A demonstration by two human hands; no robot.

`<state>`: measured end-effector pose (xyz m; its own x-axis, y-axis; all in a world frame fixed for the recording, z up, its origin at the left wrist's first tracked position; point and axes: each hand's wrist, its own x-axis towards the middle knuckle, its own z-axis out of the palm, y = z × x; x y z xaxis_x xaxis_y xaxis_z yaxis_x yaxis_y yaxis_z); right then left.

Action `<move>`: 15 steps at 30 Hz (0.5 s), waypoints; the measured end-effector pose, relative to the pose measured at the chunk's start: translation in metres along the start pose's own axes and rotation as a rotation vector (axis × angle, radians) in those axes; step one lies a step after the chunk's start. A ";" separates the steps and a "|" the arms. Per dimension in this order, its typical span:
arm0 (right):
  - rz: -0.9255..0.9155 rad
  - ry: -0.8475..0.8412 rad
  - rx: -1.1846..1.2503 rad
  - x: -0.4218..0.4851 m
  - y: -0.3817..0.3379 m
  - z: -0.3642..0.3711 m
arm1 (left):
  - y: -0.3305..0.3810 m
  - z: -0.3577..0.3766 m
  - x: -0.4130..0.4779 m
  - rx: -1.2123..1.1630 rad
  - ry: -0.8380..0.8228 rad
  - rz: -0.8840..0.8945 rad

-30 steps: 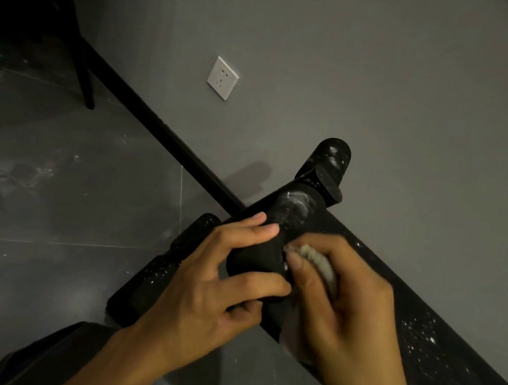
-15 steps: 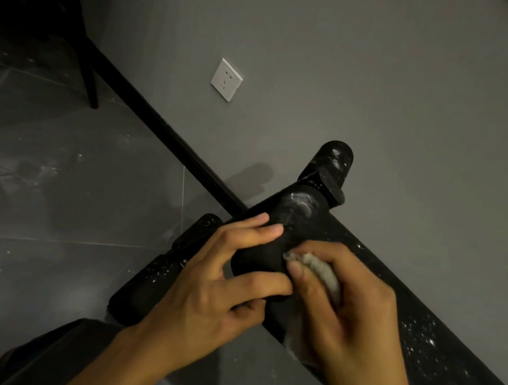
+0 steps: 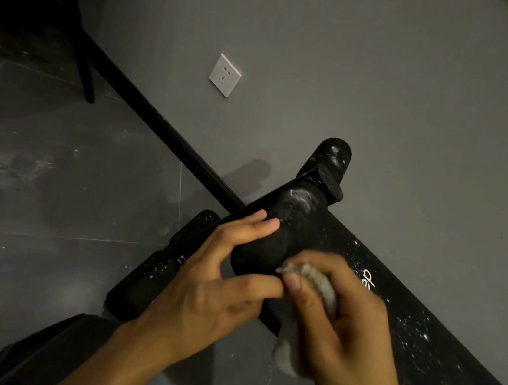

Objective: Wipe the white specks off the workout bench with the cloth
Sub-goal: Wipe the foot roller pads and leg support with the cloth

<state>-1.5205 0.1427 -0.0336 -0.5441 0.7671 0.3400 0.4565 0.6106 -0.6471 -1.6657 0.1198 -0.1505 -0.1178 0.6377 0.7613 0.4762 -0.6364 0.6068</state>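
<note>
The black workout bench [image 3: 420, 331] runs from the middle toward the lower right, its pad dotted with white specks. A black foam roller [image 3: 273, 235] sticks out at its end, with white smears near its far part. My left hand [image 3: 213, 289] grips the near end of this roller, fingers over the top and thumb underneath. My right hand [image 3: 341, 329] holds a bunched grey cloth [image 3: 318, 282] and presses it against the roller's right side. Part of the cloth hangs below my palm.
A second foam roller [image 3: 332, 163] rises beyond the first. A lower black padded bar [image 3: 154, 279] with specks lies left of my wrist. A white wall socket [image 3: 225, 75], a black skirting strip [image 3: 164, 131] and a chair leg [image 3: 86, 72] are farther off.
My right hand has slid the cloth slightly toward me along the roller. My left hand keeps the same grip.
</note>
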 end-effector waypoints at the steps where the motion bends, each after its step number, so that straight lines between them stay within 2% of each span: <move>1: 0.019 0.025 -0.009 0.006 0.001 -0.002 | -0.001 0.001 -0.001 -0.010 -0.002 -0.002; 5: 0.081 0.078 0.043 0.017 0.002 -0.003 | 0.000 0.000 -0.001 -0.004 -0.008 -0.010; 10: 0.037 0.017 0.050 -0.001 -0.005 0.003 | 0.000 -0.002 0.001 0.009 -0.001 0.007; 15: 0.078 0.111 0.026 0.021 -0.001 0.005 | -0.001 0.002 0.000 -0.010 0.009 -0.007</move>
<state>-1.5363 0.1573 -0.0292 -0.4260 0.8297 0.3607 0.4749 0.5444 -0.6914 -1.6645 0.1212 -0.1518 -0.1284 0.6382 0.7590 0.4664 -0.6366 0.6142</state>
